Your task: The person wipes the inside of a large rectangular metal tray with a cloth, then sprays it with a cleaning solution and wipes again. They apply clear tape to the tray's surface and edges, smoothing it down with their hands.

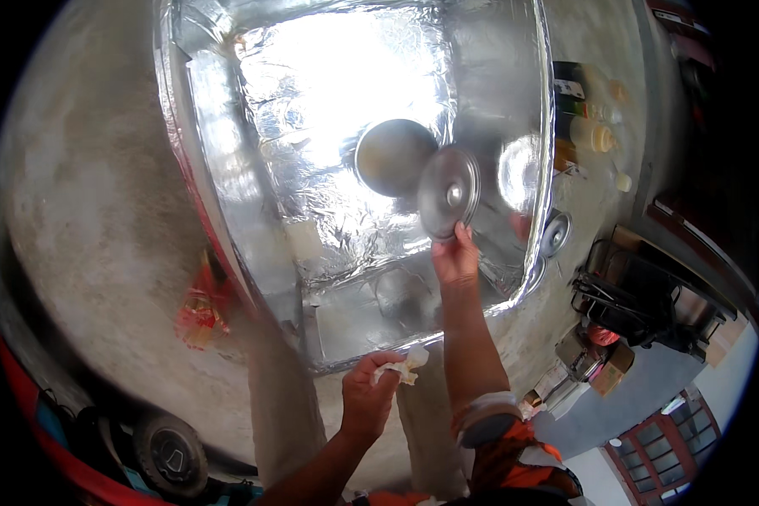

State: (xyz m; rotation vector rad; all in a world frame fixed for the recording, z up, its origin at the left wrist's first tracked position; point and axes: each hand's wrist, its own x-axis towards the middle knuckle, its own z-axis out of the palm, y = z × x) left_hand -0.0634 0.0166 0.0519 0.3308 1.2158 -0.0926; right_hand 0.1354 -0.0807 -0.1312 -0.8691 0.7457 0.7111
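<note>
My right hand (456, 256) grips a round metal pot lid (444, 192) by its near rim. The lid is tilted on edge, its knob turned to the right, and overlaps the right side of a round pot (390, 160) in view. That pot stands inside a large box lined with shiny foil (346, 240); its inside looks brownish, but glare hides detail. Closer to me, at the near wall of the box, my left hand (368, 400) is closed around a crumpled white tissue (406, 366) with yellowish marks.
Right of the box stand several bottles (594, 133) and a small round metal lid or dish (557, 233). A red plastic bag (202, 310) lies on the concrete floor at left. Black stacked furniture (641, 291) and cardboard boxes (613, 368) sit at right; a wheel (170, 455) is at lower left.
</note>
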